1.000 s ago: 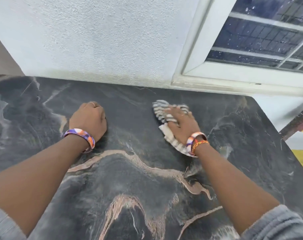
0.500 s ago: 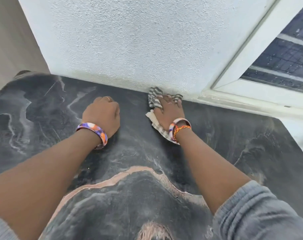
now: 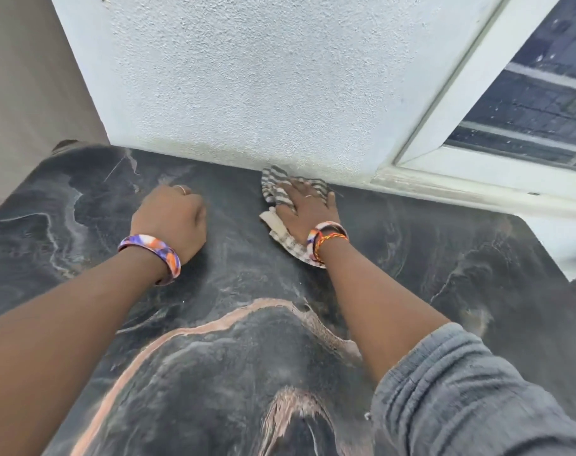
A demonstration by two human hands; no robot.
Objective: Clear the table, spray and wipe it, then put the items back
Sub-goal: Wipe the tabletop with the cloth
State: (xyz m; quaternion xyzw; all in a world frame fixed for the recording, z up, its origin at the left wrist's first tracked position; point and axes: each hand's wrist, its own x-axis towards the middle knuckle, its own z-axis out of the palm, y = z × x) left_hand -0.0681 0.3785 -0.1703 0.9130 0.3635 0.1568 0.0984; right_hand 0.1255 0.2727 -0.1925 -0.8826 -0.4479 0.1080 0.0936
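The table (image 3: pixel 280 340) is a dark slab of black marble pattern with pale grey veins and a broad pinkish streak curving across its near half. Its far edge meets a rough white wall (image 3: pixel 247 77); a white window frame (image 3: pixel 461 103) stands above the far right corner, and a plain beige wall (image 3: pixel 23 77) rises past the far left corner.

The striped cloth (image 3: pixel 276 189) lies flat at the far edge, right of the middle, touching or nearly touching the foot of the wall. The right hand (image 3: pixel 308 210) rests palm down on it with fingers (image 3: pixel 313 187) spread wide and flat, pressing rather than gripping; cloth shows beyond the fingertips and trails out under the wrist toward the near side. A ring sits on one finger.

The left hand (image 3: pixel 170 218) is curled into a loose fist on the bare table, left of the cloth and apart from it; it seems to hold nothing, though the palm is hidden. Patterned bangles circle both wrists.
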